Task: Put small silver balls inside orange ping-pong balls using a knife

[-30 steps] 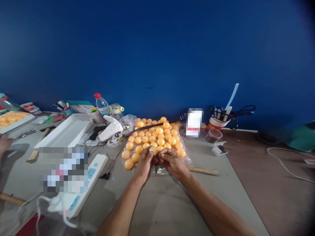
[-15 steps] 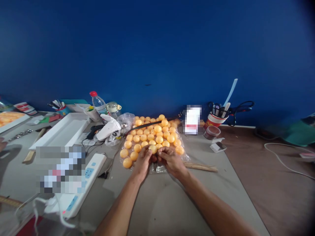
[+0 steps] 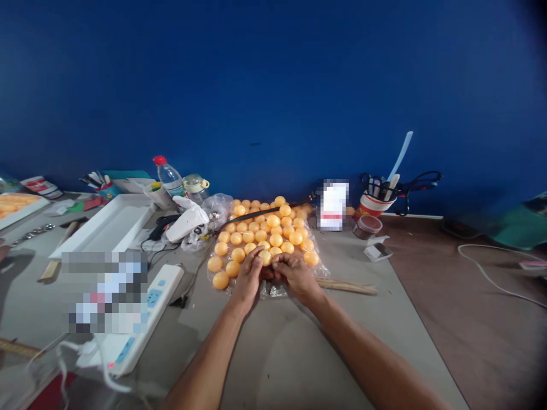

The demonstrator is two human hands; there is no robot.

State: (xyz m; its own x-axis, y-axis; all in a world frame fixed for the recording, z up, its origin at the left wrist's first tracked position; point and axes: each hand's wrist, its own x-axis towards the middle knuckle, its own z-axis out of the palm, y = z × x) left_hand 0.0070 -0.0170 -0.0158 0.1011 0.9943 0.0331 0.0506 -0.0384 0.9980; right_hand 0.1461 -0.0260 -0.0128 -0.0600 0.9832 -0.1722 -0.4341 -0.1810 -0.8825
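My left hand (image 3: 248, 282) is closed, thumb and fingers pinching an orange table tennis ball (image 3: 265, 258). Just right of that ball, my right hand (image 3: 299, 279) has its thumb and fingertips pressed together; whatever may be between them is too small to make out. Both hands are over the near edge of a clear plastic bag (image 3: 273, 291). Many more orange balls (image 3: 276, 240) lie in rows on it, beyond and beside my hands. A dark thin strip (image 3: 256, 215) crosses the far rows.
Thin wooden sticks (image 3: 348, 286) lie right of my right hand. To the left are a white power strip (image 3: 164, 287), an empty white tray (image 3: 106, 225) and a bottle (image 3: 168, 176). A cup of tools (image 3: 374, 205) stands back right. Another person's hand (image 3: 3, 252) shows at the left edge.
The held ball looks slightly turned, paler and smoother than before. Both hands stay almost in place; the whole view has shifted a little.
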